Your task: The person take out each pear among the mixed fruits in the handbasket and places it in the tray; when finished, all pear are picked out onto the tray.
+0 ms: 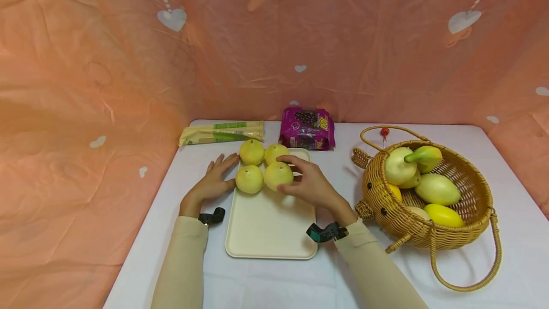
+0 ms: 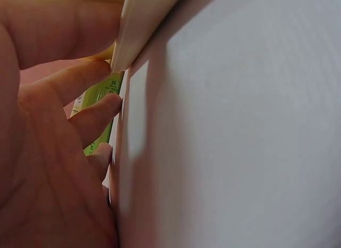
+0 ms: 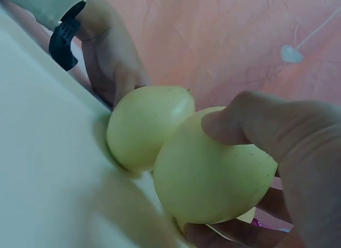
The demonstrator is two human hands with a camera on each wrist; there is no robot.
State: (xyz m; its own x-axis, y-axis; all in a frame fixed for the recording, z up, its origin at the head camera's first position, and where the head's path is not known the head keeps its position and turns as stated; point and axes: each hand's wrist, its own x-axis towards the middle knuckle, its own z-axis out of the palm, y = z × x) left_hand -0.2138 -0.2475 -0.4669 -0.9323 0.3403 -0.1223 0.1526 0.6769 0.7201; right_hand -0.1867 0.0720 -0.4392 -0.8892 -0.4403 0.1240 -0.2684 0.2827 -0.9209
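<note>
My right hand (image 1: 315, 185) grips a round yellow-green fruit (image 3: 208, 170), thumb on one side and fingers on the other. This fruit sits over the far half of a cream rectangular tray (image 1: 271, 232). Beside it on the tray is another such fruit (image 1: 249, 179), with two more, a left one (image 1: 251, 152) and a right one (image 1: 276, 153), behind them. At the tray's left edge, my left hand (image 1: 214, 180) rests with its fingers extended. Its thumb and fingertips are right at the tray rim (image 2: 139, 24) in the left wrist view.
A wicker basket (image 1: 480, 175) holding several yellow and green fruits stands to the right, its handle (image 1: 467, 287) hanging toward the front. Behind the tray lie a purple packet (image 1: 306, 128) and a long green-and-yellow packet (image 1: 223, 132). A patterned pink cloth (image 1: 274, 37) hangs behind the table.
</note>
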